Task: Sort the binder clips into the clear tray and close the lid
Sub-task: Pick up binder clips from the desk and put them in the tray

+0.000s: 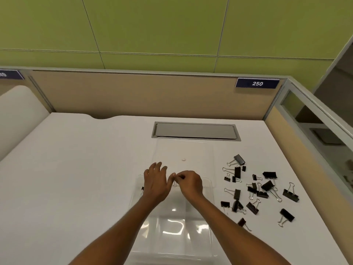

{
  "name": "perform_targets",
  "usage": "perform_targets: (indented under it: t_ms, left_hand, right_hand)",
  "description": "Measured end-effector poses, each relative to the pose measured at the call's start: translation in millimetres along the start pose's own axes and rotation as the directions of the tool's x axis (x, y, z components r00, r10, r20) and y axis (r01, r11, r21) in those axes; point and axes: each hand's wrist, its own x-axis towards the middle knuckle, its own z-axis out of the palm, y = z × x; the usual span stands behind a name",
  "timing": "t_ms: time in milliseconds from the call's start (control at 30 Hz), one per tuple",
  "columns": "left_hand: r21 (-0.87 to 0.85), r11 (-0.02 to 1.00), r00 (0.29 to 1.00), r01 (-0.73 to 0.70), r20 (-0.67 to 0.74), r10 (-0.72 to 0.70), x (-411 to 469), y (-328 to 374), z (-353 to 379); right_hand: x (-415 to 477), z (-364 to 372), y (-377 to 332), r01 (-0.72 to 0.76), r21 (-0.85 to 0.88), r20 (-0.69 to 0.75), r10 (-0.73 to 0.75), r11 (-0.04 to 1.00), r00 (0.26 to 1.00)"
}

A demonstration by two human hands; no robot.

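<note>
Clear plastic forms the tray at the lower centre of the frame, resting on the white tabletop with glare on its compartments between two bare forearms. Over the tray's far end the right hand curls its fingers and pinches a binder clip by its wire handles. Just left of it the left hand is spread with straight, relaxed fingers and holds nothing; its thumb lies close to the pinched clip, though I cannot tell whether it touches. One small clip shows at the tray's left edge. At centre right the loose binder clips, black with silver handles, lie scattered on the tabletop, apart from the tray. Beyond the hands the clear lid lies open and flat, reaching a grey hatch. Farther back stand a tan partition with a blue label reading 250, and a green wall.
</note>
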Motion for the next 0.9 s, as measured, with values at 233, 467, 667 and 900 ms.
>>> perform_targets:
  t_ms: [233,467,667,900]
  left_hand:
    - [-0.041,0.994,0.995,0.103,-0.011,-0.104,-27.9,-59.5,-17.8]
    - [-0.057,0.991,0.993,0.118,-0.002,-0.118,-41.3,-85.5,-19.9]
    - [-0.05,0.997,0.999,0.051,-0.01,-0.052,-31.9,-70.9,-9.0]
    - [-0.046,0.993,0.994,-0.105,0.011,0.105,-11.2,-12.5,9.9]
  right_hand:
    - [-11.1,60.1,-26.1,0.116,-0.205,0.02,-0.114,0.972,0.993]
    - [-17.6,85.2,-34.8,0.15,-0.25,0.051,-0.142,0.957,0.989]
    - [-21.4,67.0,-28.0,0.11,-0.17,-0.031,-0.117,0.979,0.993]
    - [-26.2,12.8,6.1,0.018,-0.065,-0.118,-0.025,0.998,0.993]
